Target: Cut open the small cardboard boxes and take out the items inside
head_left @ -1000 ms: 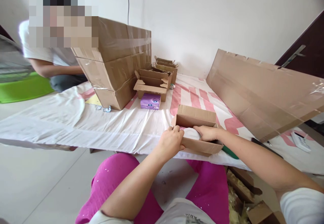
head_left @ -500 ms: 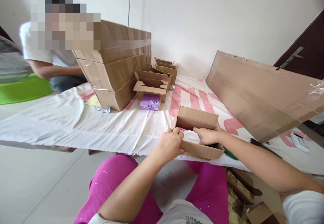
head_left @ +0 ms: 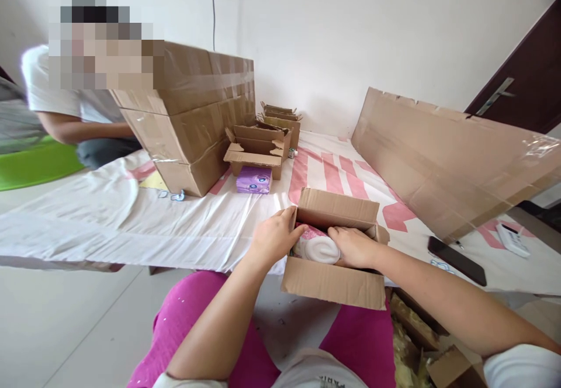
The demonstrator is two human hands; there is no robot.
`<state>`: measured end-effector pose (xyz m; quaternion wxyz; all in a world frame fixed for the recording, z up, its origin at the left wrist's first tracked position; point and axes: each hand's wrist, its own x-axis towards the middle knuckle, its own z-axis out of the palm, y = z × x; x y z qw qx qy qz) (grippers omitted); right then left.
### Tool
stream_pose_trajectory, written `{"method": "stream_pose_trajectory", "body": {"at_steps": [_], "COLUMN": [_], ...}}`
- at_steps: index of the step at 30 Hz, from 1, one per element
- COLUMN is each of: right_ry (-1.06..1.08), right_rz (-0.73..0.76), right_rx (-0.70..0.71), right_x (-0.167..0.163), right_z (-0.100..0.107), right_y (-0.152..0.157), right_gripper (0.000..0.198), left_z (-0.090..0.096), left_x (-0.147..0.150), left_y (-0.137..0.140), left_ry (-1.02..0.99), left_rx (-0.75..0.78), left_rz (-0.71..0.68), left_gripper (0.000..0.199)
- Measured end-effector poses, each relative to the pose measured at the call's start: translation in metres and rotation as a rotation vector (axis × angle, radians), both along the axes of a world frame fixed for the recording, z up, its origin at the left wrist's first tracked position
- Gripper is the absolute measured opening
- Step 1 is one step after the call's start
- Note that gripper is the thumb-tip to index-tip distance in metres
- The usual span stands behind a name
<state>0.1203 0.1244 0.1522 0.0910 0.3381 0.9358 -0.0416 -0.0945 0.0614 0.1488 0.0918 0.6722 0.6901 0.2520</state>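
You are resting your left hand [head_left: 275, 235] against the left end of a small open carton [head_left: 335, 283], its thumb and index finger spreading apart at the edge. Your right hand [head_left: 353, 246] is reaching inside, its fingertips touching the white end of a pink-and-white packet [head_left: 322, 249], though you are hiding too much to tell whether the fingers are clamping it. That packet is lying on its side within the carton, which is sitting at the near edge of the cloth-covered table [head_left: 210, 224].
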Motion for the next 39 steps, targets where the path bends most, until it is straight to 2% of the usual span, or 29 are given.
{"method": "stream_pose_trajectory", "body": {"at_steps": [2,4,5,6,8,10,13,15,20,23,26,28,31,34,37,39], "right_ry": [0.011,0.017,0.019,0.019,0.052,0.114,0.151,0.144,0.181,0.222,0.34,0.473,0.612,0.596,0.586,0.621], "right_rz": [0.013,0.018,0.017,0.009,-0.016,-0.044,-0.093,-0.109,-0.085,0.015,0.048,-0.03,-0.147,-0.16,-0.113,-0.016], "right_rx": [0.023,0.05,0.062,0.065,0.024,-0.095,-0.246,-0.236,-0.105,-0.164,-0.217,-0.139,-0.004,-0.013,0.008,0.06], "right_x": [0.0,0.001,0.001,0.002,0.003,0.007,0.015,0.022,0.04,0.047,0.048,0.045,0.036,0.024,0.013,0.008], "right_z": [-0.001,-0.002,-0.002,-0.002,-0.001,0.001,0.006,0.008,0.022,0.042,0.06,0.066,0.062,0.051,0.043,0.042], "right_y": [-0.005,-0.01,-0.013,-0.015,-0.018,-0.018,-0.02,-0.025,-0.051,-0.064,-0.062,-0.051,-0.024,-0.001,0.008,0.005], "right_gripper": [0.049,0.047,0.047,0.047,0.053,0.06,0.06,0.055,0.046,0.04,0.025,0.02,0.018,0.017,0.016,0.015], "left_z": [0.004,0.002,-0.001,-0.005,-0.016,-0.027,-0.034,-0.035,-0.033,-0.035,-0.036,-0.035,-0.034,-0.033,-0.033,-0.034], "left_x": [-0.002,-0.004,-0.005,-0.005,-0.005,-0.003,-0.002,-0.003,-0.004,-0.003,-0.002,-0.002,-0.002,-0.001,-0.001,-0.001], "left_y": [0.0,0.003,0.006,0.01,0.02,0.028,0.033,0.032,0.03,0.032,0.034,0.034,0.033,0.031,0.031,0.032], "left_ry": [0.076,0.051,-0.022,-0.135,-0.423,-0.677,-0.842,-0.855,-0.84,-0.829,-0.812,-0.802,-0.791,-0.782,-0.777,-0.776], "left_rx": [0.025,0.167,0.264,0.355,0.48,0.54,0.571,0.564,0.571,0.576,0.586,0.588,0.589,0.593,0.599,0.592], "left_rz": [0.034,0.059,0.048,0.007,-0.173,-0.383,-0.519,-0.535,-0.531,-0.499,-0.492,-0.498,-0.512,-0.531,-0.542,-0.543], "left_gripper": [0.038,0.035,0.033,0.031,0.02,0.011,0.018,0.017,0.015,0.014,0.014,0.014,0.016,0.016,0.017,0.017]}}
